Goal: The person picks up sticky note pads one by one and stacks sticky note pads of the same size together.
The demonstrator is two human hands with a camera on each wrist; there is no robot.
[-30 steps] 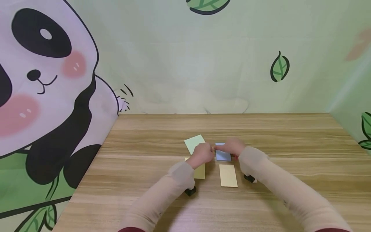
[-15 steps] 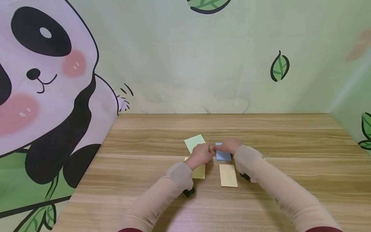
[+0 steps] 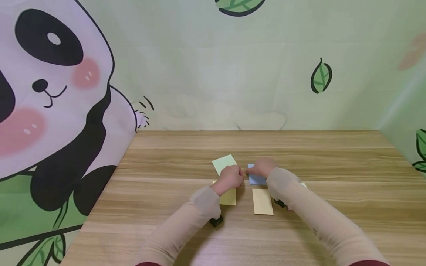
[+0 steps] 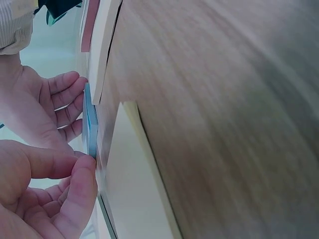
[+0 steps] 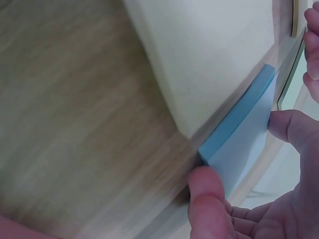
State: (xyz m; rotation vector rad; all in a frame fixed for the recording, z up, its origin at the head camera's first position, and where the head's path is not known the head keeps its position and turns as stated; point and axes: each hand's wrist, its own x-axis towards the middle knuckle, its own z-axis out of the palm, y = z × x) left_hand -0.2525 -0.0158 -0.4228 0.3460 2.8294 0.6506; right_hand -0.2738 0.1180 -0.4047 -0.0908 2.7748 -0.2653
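In the head view a blue sticky note pad (image 3: pixel 257 180) lies flat on the wooden table, partly covered by my right hand (image 3: pixel 265 168). That hand grips the pad across its width: the right wrist view has the thumb at one edge of the blue pad (image 5: pixel 244 134) and a fingertip at the opposite edge. Just left of it is my left hand (image 3: pixel 229 177), fingers curled, over the edges of a mint-green pad (image 3: pixel 223 163) and a yellow pad (image 3: pixel 229 197). Its thumb and index tips meet in the left wrist view, with nothing visible between them.
A cream pad (image 3: pixel 263 201) lies in front of the blue one. Beyond the right sleeve shows a pale corner (image 3: pixel 303 184), and a pink edge (image 4: pixel 89 25) appears in the left wrist view. A panda-printed cloth (image 3: pixel 213 74) hangs behind the wooden table (image 3: pixel 166 155).
My right wrist and forearm have shifted left, uncovering a pale corner beyond the sleeve. The left hand has barely moved, and the pads lie where they were.
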